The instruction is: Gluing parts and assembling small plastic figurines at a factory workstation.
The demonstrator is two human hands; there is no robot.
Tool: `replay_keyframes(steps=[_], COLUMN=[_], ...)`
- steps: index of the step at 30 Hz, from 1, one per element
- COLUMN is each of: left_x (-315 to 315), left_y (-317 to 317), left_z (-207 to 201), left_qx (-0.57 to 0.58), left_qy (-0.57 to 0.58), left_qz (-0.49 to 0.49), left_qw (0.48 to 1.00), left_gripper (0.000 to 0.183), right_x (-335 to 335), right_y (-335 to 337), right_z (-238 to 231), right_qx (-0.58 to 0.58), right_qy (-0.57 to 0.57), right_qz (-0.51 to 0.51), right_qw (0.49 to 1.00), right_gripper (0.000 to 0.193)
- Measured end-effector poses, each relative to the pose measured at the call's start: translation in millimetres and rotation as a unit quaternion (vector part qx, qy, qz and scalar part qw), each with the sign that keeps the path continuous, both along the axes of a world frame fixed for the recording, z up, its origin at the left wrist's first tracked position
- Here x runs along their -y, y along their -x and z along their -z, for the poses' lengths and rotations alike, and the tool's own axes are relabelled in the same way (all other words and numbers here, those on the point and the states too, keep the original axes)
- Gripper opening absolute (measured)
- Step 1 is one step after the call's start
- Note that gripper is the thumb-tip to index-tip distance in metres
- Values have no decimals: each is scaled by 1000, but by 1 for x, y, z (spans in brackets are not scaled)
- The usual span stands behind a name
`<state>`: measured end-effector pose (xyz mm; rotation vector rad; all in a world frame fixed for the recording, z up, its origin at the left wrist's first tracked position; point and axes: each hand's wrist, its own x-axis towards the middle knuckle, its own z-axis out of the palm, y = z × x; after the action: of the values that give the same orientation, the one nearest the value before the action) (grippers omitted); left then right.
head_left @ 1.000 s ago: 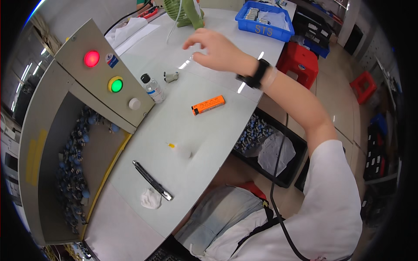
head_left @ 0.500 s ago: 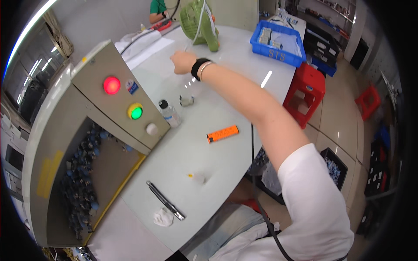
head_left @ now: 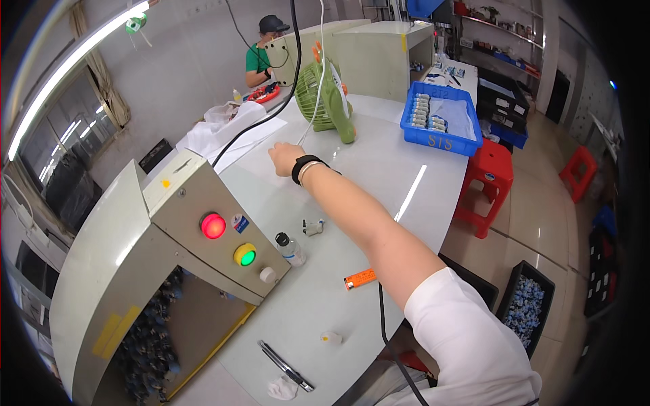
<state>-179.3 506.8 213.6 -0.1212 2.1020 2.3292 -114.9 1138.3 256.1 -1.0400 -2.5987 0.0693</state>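
My right hand (head_left: pixel 287 159), with a black band (head_left: pixel 306 166) at its wrist, reaches across the pale table. Its fingers are curled in, and what they hold, if anything, is hidden. A white cord (head_left: pixel 313 118) runs down past a green fan (head_left: pixel 330 101) and meets the back of this hand; whether it is gripped cannot be seen. Below the forearm stand a small clear bottle (head_left: pixel 292 252) with a black cap and a small whitish fitting (head_left: pixel 313 227). An orange oblong piece (head_left: pixel 359 279) lies partly under the forearm in view. My left hand is out of view.
At left stands a beige machine (head_left: pixel 203 196) with lit red and green buttons, dark-blue parts inside. Nearer lie a slim black-and-silver tool (head_left: pixel 286 366), crumpled tissue (head_left: pixel 282 388) and a small whitish piece (head_left: pixel 332 338). A blue tray (head_left: pixel 440 141) overhangs a red stool (head_left: pixel 484 179). Someone (head_left: pixel 256 61) sits behind.
The view has tipped up, so everything sits lower and the seated person shows more. My right hand has shifted slightly left of the fan, and my forearm now covers part of the orange piece.
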Motion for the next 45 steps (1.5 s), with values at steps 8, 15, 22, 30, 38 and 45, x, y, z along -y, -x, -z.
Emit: replay_keyframes(steps=[8,15,22,30,38,45], left_x=[8,31,54,85,117,138], left_y=[11,11,12,11,6,7], left_z=[4,11,15,23,38,45], left_qx=[14,31,46,67,99,112], left_qy=[19,48,76,107,136,158], left_qz=[12,19,22,19,14,10], left_qw=[1000,998,996,992,986,981], left_gripper=[28,32,36,40,44,48], right_x=[-5,2,-7,-13,-23,-25], right_y=[19,25,39,44,42,45], right_z=[5,-1,-24,22,21,29], right_qx=[43,57,160,-38,23,-2], right_qy=[-61,-33,71,7,158,68], right_qz=[17,73,34,66,82,66], right_qw=[997,995,984,997,984,996], right_gripper=[26,51,40,49,57,44])
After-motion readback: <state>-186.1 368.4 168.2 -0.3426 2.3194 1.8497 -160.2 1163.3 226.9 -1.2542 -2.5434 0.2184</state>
